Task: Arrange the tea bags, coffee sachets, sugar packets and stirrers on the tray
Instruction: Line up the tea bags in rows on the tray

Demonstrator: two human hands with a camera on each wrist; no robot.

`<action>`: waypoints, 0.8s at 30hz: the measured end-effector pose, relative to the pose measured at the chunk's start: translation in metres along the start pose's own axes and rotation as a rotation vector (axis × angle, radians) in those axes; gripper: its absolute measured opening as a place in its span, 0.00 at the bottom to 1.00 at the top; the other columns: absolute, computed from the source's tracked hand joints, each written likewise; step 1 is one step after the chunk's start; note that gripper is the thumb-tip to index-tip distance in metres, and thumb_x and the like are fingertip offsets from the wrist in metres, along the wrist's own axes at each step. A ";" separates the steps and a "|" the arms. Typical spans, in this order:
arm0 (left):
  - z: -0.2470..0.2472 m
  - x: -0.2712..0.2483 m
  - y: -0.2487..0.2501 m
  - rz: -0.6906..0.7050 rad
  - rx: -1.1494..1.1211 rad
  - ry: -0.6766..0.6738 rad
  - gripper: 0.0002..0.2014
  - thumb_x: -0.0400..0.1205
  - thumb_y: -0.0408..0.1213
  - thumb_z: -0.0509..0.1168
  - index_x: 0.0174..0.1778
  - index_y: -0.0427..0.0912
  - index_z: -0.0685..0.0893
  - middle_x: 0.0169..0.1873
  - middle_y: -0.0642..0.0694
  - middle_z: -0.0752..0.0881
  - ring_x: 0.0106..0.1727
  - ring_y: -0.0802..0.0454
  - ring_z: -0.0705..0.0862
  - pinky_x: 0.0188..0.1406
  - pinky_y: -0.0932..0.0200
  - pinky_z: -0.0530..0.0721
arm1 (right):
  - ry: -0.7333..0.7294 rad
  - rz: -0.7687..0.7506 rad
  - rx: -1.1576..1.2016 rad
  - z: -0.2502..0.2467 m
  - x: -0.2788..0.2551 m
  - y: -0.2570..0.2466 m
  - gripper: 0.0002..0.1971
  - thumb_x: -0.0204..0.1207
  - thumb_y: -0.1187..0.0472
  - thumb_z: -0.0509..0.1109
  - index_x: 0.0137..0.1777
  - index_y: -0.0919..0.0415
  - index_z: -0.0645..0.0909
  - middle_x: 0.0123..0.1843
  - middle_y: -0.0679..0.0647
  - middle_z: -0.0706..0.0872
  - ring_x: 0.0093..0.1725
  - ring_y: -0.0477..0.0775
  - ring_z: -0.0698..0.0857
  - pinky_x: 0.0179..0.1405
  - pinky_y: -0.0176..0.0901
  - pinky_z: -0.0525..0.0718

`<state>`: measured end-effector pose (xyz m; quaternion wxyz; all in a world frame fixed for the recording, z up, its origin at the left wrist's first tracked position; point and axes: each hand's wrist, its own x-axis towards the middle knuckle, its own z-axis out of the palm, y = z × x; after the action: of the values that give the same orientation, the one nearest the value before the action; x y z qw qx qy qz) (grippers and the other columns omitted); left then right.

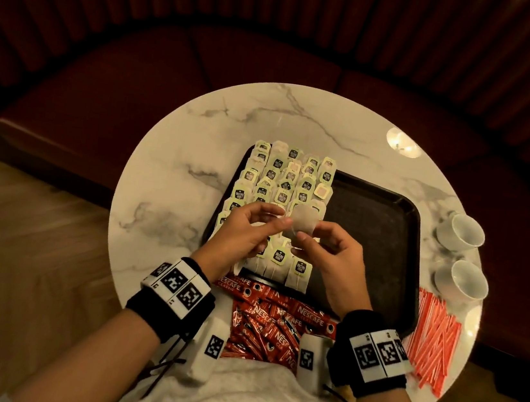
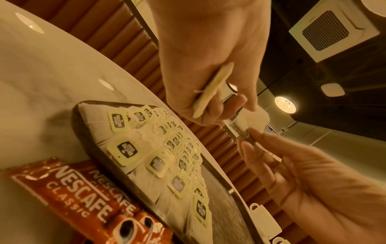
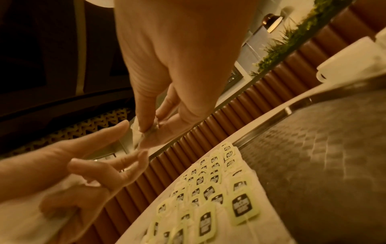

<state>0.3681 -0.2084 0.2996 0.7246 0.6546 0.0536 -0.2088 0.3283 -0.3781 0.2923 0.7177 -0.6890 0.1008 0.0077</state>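
Tea bag [image 1: 303, 221] pinched between left hand [image 1: 247, 232] and right hand [image 1: 333, 260] above tray [image 1: 383, 236], over near end of filled left rows; bare right half nearer right hand.

A round marble bench [image 1: 198, 131] fills the centre of the head view. A curved dark-red padded sofa [image 1: 111, 79] arcs across the top; wood floor [image 1: 18, 219] lies lower left. A ceiling lamp [image 2: 285, 104] glows at right.

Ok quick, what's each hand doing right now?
Left hand: pinches one edge of a tea bag and holds its paper tag against the palm.
Right hand: pinches the same tea bag's other edge, above the tray.
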 end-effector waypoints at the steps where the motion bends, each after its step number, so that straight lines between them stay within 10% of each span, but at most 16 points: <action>1: 0.000 -0.001 -0.001 -0.007 0.032 -0.021 0.13 0.79 0.39 0.72 0.58 0.40 0.85 0.45 0.49 0.86 0.20 0.61 0.73 0.18 0.70 0.68 | 0.002 0.012 0.032 0.001 0.000 0.000 0.10 0.75 0.68 0.75 0.56 0.68 0.84 0.53 0.65 0.90 0.52 0.63 0.91 0.53 0.51 0.90; 7: 0.004 -0.002 0.001 0.071 0.165 -0.029 0.07 0.78 0.34 0.74 0.50 0.40 0.87 0.45 0.45 0.89 0.20 0.66 0.76 0.21 0.70 0.74 | 0.012 0.062 0.110 0.000 0.001 -0.001 0.14 0.74 0.60 0.75 0.58 0.65 0.84 0.54 0.58 0.91 0.54 0.56 0.90 0.56 0.50 0.85; 12: 0.001 0.000 -0.001 0.128 0.324 -0.044 0.07 0.75 0.38 0.77 0.48 0.47 0.90 0.43 0.51 0.91 0.38 0.68 0.85 0.45 0.58 0.86 | 0.001 0.099 0.166 -0.006 0.004 -0.006 0.17 0.73 0.57 0.74 0.61 0.60 0.83 0.53 0.55 0.92 0.56 0.55 0.89 0.58 0.48 0.85; 17: 0.004 -0.005 0.003 0.223 0.415 -0.024 0.05 0.77 0.37 0.75 0.47 0.48 0.90 0.43 0.50 0.90 0.25 0.72 0.79 0.35 0.72 0.76 | 0.007 0.085 0.128 -0.009 0.003 -0.012 0.15 0.73 0.53 0.73 0.58 0.57 0.86 0.51 0.53 0.92 0.54 0.53 0.87 0.58 0.47 0.84; 24: 0.006 -0.008 0.006 0.359 0.599 -0.045 0.05 0.77 0.35 0.74 0.48 0.42 0.91 0.39 0.52 0.89 0.32 0.71 0.82 0.33 0.77 0.74 | -0.015 -0.051 -0.166 -0.010 0.004 -0.023 0.10 0.78 0.53 0.73 0.57 0.51 0.87 0.54 0.46 0.90 0.55 0.42 0.87 0.54 0.35 0.83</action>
<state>0.3623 -0.2119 0.3088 0.5266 0.8323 -0.1420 -0.0990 0.3339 -0.3900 0.3138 0.6587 -0.7485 0.0768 0.0032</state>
